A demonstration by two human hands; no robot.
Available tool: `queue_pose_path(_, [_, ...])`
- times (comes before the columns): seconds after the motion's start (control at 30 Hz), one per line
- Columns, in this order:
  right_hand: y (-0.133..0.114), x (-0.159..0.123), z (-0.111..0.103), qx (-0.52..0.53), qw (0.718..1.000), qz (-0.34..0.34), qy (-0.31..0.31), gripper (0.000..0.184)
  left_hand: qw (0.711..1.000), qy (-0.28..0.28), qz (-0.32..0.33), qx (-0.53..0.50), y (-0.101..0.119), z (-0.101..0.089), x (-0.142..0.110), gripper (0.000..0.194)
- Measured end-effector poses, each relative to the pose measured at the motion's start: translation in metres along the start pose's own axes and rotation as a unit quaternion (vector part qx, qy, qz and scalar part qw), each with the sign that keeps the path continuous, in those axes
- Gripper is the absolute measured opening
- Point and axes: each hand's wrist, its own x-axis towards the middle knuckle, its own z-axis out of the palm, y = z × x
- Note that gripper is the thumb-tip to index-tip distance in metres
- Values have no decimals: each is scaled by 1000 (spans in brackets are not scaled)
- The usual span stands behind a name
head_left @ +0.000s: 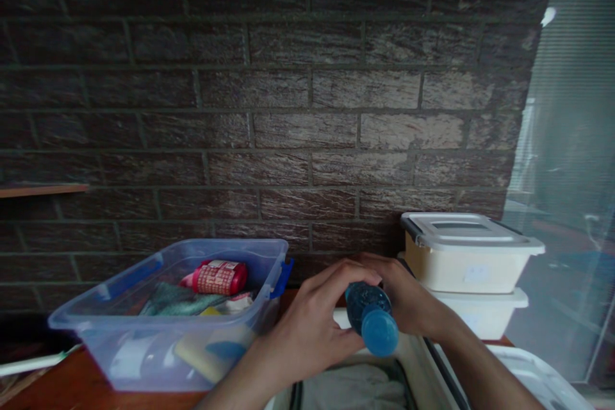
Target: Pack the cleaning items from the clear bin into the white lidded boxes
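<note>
Standing nearest, an open cream box (423,365) rests at the near edge of the table (72,375), with grey cloth (353,389) inside and its front end cut off by the view. Just right of it lies a white lid (533,371), also partly out of view.

Above the box's opening is the bottle (362,303), tilted so that its blue cap (380,333) faces the viewer. The left hand (317,314) curls around it, thumb below and fingers over the top. The right hand (408,298) is close against the other side; how far its fingers wrap around cannot be told, as they are hidden.

Toward the table's left edge sits a clear tub (79,319) with blue clips, its near side showing pale and blue shapes within. A red container (221,277) lies on green cloth (182,301) inside, toward the tub's back rim. A white rod (31,366) runs in from the left, near the table's edge.

At the table's back right, two lidded white boxes (480,269) are stacked. Beyond rises a dark brick wall (288,86), lighter right of centre, with a thin shelf (43,190) at far left. Beside the wall's right edge stands a hazy, see-through pane (569,205).
</note>
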Motion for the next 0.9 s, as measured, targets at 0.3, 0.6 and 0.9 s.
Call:
queue_pose_path(0.3, [-2, 1, 0, 5, 1000, -11, 1, 28, 1000, -12, -4, -9, 2, -1, 1, 60])
queue_pose_path(0.6, [4, -2, 2, 21, 1000, -6, 1, 23, 999, -29, -10, -24, 4, -3, 3, 57])
queue_pose_path(0.9, [12, -8, 13, 261, 953, 98, -116, 33, 939, 36, -195, -280, -16, -6, 2, 56])
